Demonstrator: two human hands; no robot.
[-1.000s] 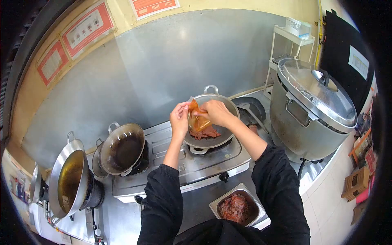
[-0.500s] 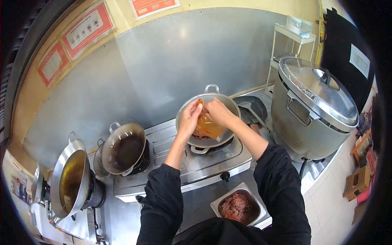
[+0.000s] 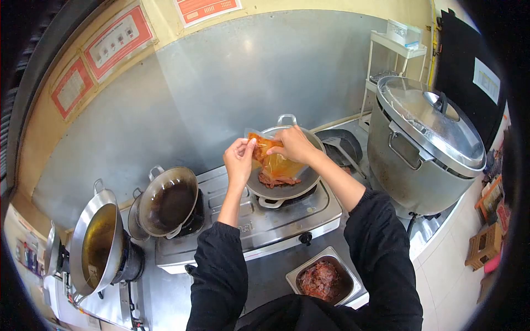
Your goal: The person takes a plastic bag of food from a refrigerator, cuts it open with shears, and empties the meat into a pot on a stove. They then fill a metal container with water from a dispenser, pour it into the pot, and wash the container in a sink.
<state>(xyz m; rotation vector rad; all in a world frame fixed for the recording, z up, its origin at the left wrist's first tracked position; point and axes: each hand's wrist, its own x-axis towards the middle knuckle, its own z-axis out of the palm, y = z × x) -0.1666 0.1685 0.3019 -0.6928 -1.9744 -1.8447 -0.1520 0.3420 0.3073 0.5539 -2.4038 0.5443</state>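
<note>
Above the wok [image 3: 309,190] on the right burner, both my hands grip a clear plastic bag [image 3: 284,165] smeared with orange sauce. My left hand [image 3: 240,157] pinches its upper left corner between thumb and fingers. On the other side, my right hand [image 3: 295,146] is closed on the bag's upper right part, thumb pressed against the plastic. Reddish-brown meat pieces [image 3: 276,180] show at the bag's lower end, over the wok's bottom.
A metal pan of red meat [image 3: 320,280] sits in front of the stove [image 3: 254,229]. Left are a dark wok [image 3: 168,201] and a wok with oil [image 3: 99,248]. A large lidded pot [image 3: 422,160] stands right, beside a black pan with a spatula [image 3: 345,146].
My hands have moved apart, the left one leftward. The bag is now stretched between them, and more of the meat below shows.
</note>
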